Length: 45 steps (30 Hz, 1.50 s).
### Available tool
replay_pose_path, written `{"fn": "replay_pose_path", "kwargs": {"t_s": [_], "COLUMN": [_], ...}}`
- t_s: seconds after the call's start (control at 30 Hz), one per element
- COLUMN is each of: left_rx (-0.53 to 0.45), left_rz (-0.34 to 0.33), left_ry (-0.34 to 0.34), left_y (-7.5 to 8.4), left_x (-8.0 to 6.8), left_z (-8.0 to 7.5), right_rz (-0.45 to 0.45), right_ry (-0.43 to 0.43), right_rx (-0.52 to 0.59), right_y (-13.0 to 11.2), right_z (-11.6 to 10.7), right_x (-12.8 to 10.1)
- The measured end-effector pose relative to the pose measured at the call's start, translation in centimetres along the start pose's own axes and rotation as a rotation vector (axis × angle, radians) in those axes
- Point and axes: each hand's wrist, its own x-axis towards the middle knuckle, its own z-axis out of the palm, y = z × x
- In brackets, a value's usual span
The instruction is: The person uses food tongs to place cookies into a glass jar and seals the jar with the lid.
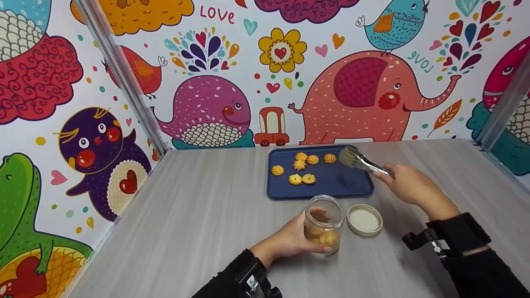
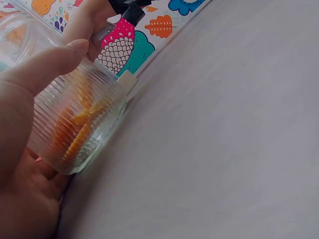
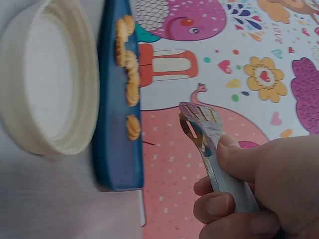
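My left hand grips a clear ribbed glass jar around its side. The jar has no lid on it, and some piped butter cookies lie in its lower part. My right hand holds metal tongs with slotted tips over the right part of a blue tray. The tips are a little apart, and no cookie shows between them. On the tray's left and middle lie several golden swirled cookies; the rightmost cookie is nearest the tongs.
A round cream lid lies inside up on the grey table, just right of the jar and in front of the tray. Behind the table stands a wall with cartoon animals; another printed panel rises at the left.
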Motion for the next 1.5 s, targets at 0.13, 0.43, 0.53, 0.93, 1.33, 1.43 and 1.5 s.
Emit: {"fn": "replay_pose_path", "kwargs": {"t_s": [0.13,0.43,0.53,0.93,1.33,1.43,1.5], "left_rx": [-0.013,0.008,0.006,0.028,0.016,0.009,0.005], "left_rz": [-0.003,-0.016,-0.018,-0.002,-0.013,-0.004,-0.004], "left_ry": [0.005,0.003,0.002,0.014,0.02,0.02,0.019], "left_y": [-0.1,-0.2,0.0,-0.1,0.0,0.0,0.0], "left_x": [0.0,-0.1,-0.1,0.0,-0.1,-0.1,-0.1], "left_z": [0.1,0.1,0.0,0.0,0.1,0.1,0.1], "right_rz": [0.008,-0.088,-0.096,-0.169,-0.235,-0.225,-0.218], "right_ry": [-0.006,0.049,0.043,0.056,0.014,-0.034,-0.085], "right_rx": [0.011,-0.009,-0.002,0.001,-0.061,-0.086,-0.097], "right_y": [-0.5,-2.6,-3.8,-5.9,-7.4,-7.8,-8.0], "right_z": [-0.9,-3.0,-3.5,-5.0,-5.6,-5.8,-5.8], "right_x": [-0.4,-1.9,-2.5,-4.7,-6.9,-7.5,-7.8]}}
